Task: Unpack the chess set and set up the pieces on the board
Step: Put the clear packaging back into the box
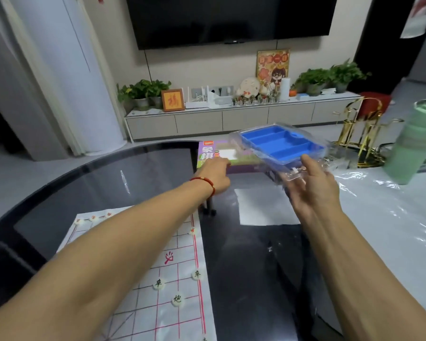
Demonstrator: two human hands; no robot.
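A paper chess board (167, 279) with red lines lies at the near left of the dark glass table (108, 178). Several round white pieces (177, 299) stand on it. At the table's far side lies the purple and green chess box (208, 153). My left hand (215, 177) reaches out and rests against the box's near edge, a red bracelet on its wrist. My right hand (310, 190) holds up a blue compartment tray (279, 146) inside a clear plastic shell, tilted, above the box's right end. The tray's compartments look empty.
Clear plastic sheeting (384, 217) covers the table's right side. A green bottle (413, 146) stands at the right edge, with a gold rack (362, 134) behind it. A white paper (263, 205) lies under the glass. Beyond are a TV cabinet (231, 119) and a white column (79, 70).
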